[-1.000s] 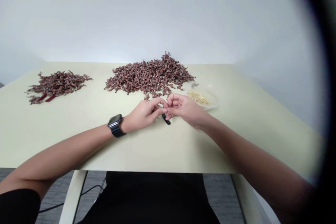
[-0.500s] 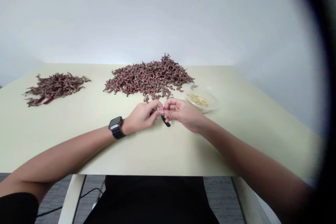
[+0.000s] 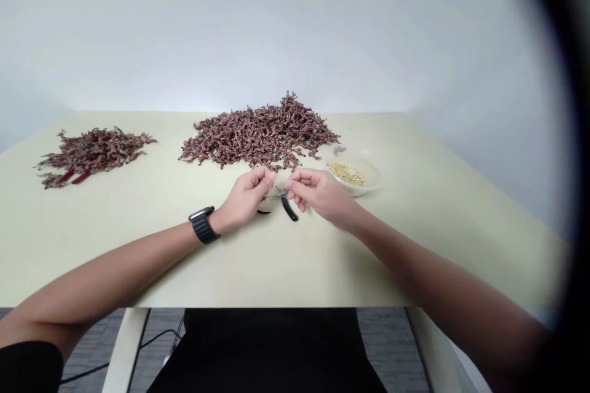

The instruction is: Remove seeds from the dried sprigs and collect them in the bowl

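Note:
My left hand (image 3: 246,199), with a dark watch (image 3: 203,225) on its wrist, is closed in a pinch over the middle of the table. Facing it a short gap away, my right hand (image 3: 320,195) also has thumb and finger pressed together. A thin line shows between the two pinches, too fine to name. Beneath the hands lies a small pair of pliers with black curved handles (image 3: 290,209), partly hidden by my left hand. Just beyond the fingers spreads a big heap of small reddish-brown twisted pieces with dark tips (image 3: 262,132).
A clear shallow bowl (image 3: 374,184) of small gold-coloured pieces (image 3: 346,173) stands right of my right hand. At the far left lies a smaller pile of brown pieces (image 3: 96,148), with dark red handles (image 3: 82,176) at its front. A wall (image 3: 230,31) rises behind the pale table (image 3: 276,270).
My hands, which were touching at the fingertips, have come apart. My left hand has moved left and turned, and more of the pliers now shows between them.

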### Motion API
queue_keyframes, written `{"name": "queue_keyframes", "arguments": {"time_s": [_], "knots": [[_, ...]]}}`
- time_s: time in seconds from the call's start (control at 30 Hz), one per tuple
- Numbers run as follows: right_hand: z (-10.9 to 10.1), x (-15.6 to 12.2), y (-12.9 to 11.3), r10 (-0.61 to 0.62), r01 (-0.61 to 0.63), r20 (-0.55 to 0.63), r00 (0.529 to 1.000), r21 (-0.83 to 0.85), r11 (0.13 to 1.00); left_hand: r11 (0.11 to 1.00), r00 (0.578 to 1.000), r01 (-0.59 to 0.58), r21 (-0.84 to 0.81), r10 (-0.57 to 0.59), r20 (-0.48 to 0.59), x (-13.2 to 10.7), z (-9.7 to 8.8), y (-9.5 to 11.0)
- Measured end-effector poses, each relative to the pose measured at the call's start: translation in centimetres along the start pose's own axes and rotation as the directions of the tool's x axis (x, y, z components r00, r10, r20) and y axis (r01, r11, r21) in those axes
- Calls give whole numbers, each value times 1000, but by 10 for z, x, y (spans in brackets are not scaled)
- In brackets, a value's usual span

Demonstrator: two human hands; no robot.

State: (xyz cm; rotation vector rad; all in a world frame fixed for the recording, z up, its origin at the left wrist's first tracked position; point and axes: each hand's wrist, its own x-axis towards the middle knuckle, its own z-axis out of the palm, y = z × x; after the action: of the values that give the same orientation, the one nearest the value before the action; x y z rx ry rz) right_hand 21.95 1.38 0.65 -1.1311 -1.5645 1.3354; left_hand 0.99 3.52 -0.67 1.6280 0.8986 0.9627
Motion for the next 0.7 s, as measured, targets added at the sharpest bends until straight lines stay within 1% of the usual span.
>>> {"name": "queue_keyframes", "arguments": {"time_s": [0.03, 0.07, 0.13, 0.2, 0.27, 0.33, 0.37, 0.47, 0.53, 0.6, 0.7], "knots": [[0, 0, -1, -26, 25, -24, 999, -19, 999, 985, 996, 91, -150, -89, 17, 2, 0, 0], [1, 0, -1, -49, 47, -40, 998, -40, 998, 940, 983, 186, -288, -175, 63, 4, -1, 1], [2, -2, -3, -91, 85, -57, 994, -92, 992, 804, 938, 347, -482, -288, 195, 6, -2, 3], [4, -4, -4, -132, 123, -56, 990, -142, 982, 677, 893, 450, -582, -324, 312, 6, -2, 7], [7, -7, -6, -189, 176, -57, 980, -185, 967, 570, 855, 518, -638, -339, 391, 4, -1, 10], [10, -12, -8, -276, 259, -36, 960, -254, 932, 469, 815, 578, -667, -372, 445, 2, 2, 13], [11, -14, -9, -323, 306, -8, 946, -295, 905, 425, 792, 607, -671, -396, 465, 0, 3, 13], [12, -17, -11, -436, 445, 110, 893, -363, 819, 340, 710, 695, -634, -466, 528, -5, 6, 14], [12, -17, -10, -488, 514, 165, 857, -352, 782, 323, 667, 740, -590, -470, 578, -9, 8, 14], [13, -17, -8, -524, 561, 200, 828, -328, 760, 323, 634, 772, -548, -451, 628, -11, 9, 14], [14, -15, -6, -537, 578, 215, 816, -296, 760, 320, 585, 811, -489, -443, 679, -13, 9, 15]]}}
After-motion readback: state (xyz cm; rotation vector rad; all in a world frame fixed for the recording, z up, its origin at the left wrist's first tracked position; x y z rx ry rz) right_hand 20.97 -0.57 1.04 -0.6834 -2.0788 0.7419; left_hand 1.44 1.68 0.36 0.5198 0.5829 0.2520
